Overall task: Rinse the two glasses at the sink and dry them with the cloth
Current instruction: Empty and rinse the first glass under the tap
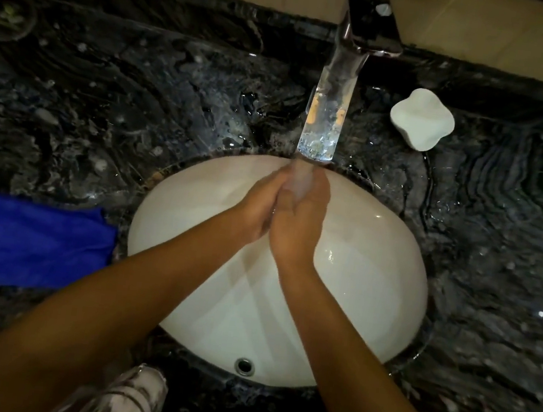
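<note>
1. While both hands meet under the tap, neither grip holds anything: the left hand and right hand lie palm to palm over the sink, fingers fairly straight, with what looks like running water blurring the fingertips.
2. One glass stands upright just above the fingertips in the frame, on the dark surface at the sink's far rim and directly under the spout. Its long axis runs up toward the tap.
3. That glass lies straight ahead of both hands; the right looks slightly nearer, so I judge a short forward reach by it the likeliest next move.
4. A second glass shows at the lower edge, left of centre, on the near side of the sink and closer to the left forearm. I cannot tell whether it stands or lies.
5. At centre left, the blue cloth rests on the surface just beside the sink rim, on the left hand's side.
</note>
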Motion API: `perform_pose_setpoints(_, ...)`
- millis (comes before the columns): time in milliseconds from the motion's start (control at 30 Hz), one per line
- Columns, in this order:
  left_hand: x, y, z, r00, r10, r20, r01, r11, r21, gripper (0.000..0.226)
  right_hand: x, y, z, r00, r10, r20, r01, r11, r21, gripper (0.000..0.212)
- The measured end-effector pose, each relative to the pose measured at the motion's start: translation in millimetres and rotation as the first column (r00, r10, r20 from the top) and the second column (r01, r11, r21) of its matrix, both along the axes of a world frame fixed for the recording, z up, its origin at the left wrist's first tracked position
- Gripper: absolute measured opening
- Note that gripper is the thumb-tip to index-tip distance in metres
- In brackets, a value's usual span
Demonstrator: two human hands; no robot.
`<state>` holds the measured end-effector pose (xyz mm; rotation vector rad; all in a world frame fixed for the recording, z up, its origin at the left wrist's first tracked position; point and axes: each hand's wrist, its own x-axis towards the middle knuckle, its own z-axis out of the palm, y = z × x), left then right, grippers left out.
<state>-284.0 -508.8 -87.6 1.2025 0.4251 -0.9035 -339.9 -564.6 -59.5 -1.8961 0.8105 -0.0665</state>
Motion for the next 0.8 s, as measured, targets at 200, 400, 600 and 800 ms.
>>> perform_pose_setpoints(200, 4.4, 2.9, -0.1, 0.979, 0.124, -0.160, -0.121, 0.992, 0.026, 0.050, -15.5, 3.6, 2.8, 0.942, 0.336, 0.013, -0.320, 0.907, -0.274, 0.052)
perform_pose_setpoints(400, -0.9, 7.8, 19.4, 0.952, 0.033, -0.304, -0.061, 0.995, -0.084, 0.049, 21.0, -38.5, 21.0, 0.975, 0.222, 0.001, -0.218, 0.955, 0.203, 0.029)
perform_pose_setpoints(600, 1.0, -4.6, 17.3, 0.953, 0.201, -0.225, -0.204, 0.979, 0.014, 0.050, 9.0, -19.9, 20.7, 0.994, 0.002, -0.108, 0.027, 0.963, 0.269, 0.042)
perform_pose_setpoints(800, -1.9, -12.3, 9.9, 0.981, 0.195, -0.011, -0.193, 0.976, 0.098, 0.041, -30.3, -12.3, 0.7, 0.998, 0.032, -0.046, -0.025, 0.989, 0.142, 0.056)
